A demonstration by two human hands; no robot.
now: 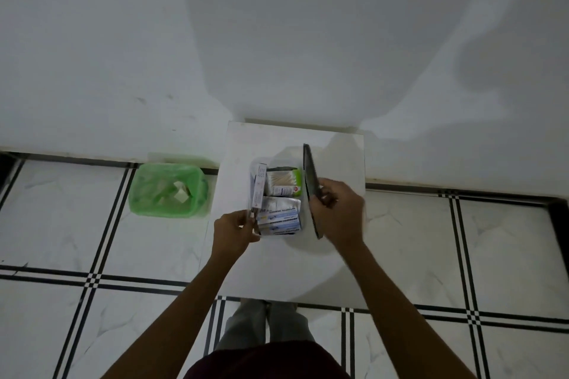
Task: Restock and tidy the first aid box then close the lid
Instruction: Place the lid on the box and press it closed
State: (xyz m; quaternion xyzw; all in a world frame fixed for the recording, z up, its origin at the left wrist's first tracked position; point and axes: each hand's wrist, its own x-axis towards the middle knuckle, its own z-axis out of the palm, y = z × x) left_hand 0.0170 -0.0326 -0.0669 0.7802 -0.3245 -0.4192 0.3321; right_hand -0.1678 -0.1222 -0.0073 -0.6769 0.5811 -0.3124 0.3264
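while the right hand (338,212) gripped the dark lid (311,181) of the first aid box (277,197), its fingers curled around the lid's near half, the lid stood nearly on edge along the box's right side, tilted up and open. the box itself was a clear plastic container sitting near the middle of a small white table (277,271) pushed against a pale wall (277,40). the left hand (235,229) was at the box's near left corner, thumb and fingers pinched on that corner or on the end of a long white carton (258,184) there; which of the two it pinched could not be told. that carton stood on its side along the left wall of the box. in the far right part of the box lay a clear pack of cotton swabs (281,180) with a green end, and in the near part lay flat packets printed in blue and white with the word antiseptic (281,218), stacked on one another. on the floor to the left of the table, against the wall, stood a bin lined with a green plastic bag (167,191), with pieces of white paper (181,194) lying in it. the floor (92,240) was white tile crossed by black double lines. below the table edge the person's legs in grey trousers (264,326) showed between the two bare forearms.
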